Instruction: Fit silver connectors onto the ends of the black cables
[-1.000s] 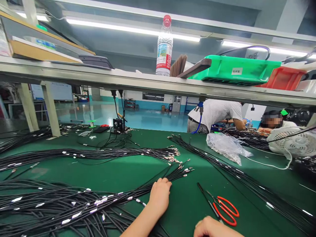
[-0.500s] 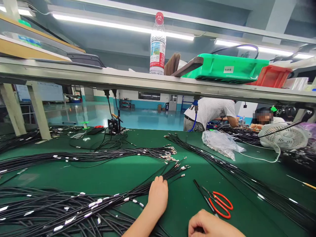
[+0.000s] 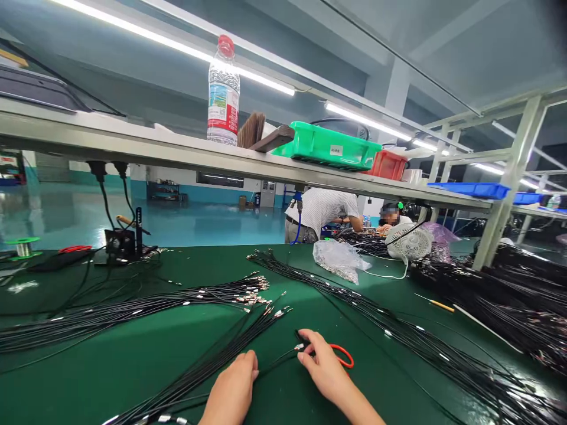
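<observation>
One thin blk cable [image 3: 278, 356], silver terminal tip, pinched in R hand [image 3: 325, 369] grip; L hand [image 3: 233, 386] loose, flat on bundle [image 3: 230, 343].

No text was legible. White label [image 3: 335, 150] on green bin [image 3: 310, 141] held characters too small to read; water bottle [image 3: 222, 88] label print was blurred.

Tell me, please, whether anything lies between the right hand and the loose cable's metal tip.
Nothing visible does: the right hand pinches the loose cable by its tip, with the red scissors lying under the hand, not between.
</observation>
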Available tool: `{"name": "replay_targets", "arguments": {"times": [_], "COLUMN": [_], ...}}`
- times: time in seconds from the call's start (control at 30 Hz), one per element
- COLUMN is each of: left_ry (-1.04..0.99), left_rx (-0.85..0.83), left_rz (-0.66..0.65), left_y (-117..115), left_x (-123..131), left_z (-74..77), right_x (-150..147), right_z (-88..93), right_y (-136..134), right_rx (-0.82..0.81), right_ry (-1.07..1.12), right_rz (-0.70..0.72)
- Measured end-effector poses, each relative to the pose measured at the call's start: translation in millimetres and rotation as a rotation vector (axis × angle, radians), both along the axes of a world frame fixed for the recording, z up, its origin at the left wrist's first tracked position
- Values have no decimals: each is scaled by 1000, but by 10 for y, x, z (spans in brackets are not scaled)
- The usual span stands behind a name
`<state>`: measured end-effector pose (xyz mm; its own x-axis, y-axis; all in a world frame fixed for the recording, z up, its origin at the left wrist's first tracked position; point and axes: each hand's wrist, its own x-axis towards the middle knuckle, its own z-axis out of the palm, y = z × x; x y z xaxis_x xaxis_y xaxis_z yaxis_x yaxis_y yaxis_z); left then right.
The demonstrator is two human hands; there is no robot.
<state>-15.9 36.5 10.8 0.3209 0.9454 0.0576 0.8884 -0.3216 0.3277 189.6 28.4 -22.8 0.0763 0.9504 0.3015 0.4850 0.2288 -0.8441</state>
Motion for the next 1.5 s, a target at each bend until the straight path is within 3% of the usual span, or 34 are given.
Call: {"name": "replay_targets", "arguments": {"times": [0.27, 0.53, 0.7, 0.87, 1.03, 1.23, 1.4, 1.5], "left_ry": [-199, -259, -511, -681, -824, -1032, -1169, -1211], "left_rx": [-90, 0, 41, 38, -176, -438, -638, -676], "left_rz": [-63, -74, -322, -240, -194, -255, -284, -286], "left_y": [10, -59, -197, -240, -273, -267, -230, -230], "left_x": [-6, 16, 183, 256, 270, 248, 215, 211], "left_z": [-34, 71, 14, 37, 127, 133, 97, 94], "right_x": [-19, -86, -228, -244, -160, -154, -172, -183], "right_z": [58, 182, 271, 406, 480, 406, 392, 422], "right_y": [52, -24, -143, -276, -341, -356, -361, -371], "right_rx": [-14, -99, -120, -63, 58, -118, -145, -153], "right_ry": [159, 271, 302, 265, -14, 168, 298, 330], "right_rz": [44, 121, 211, 211, 166, 254, 295, 297]}}
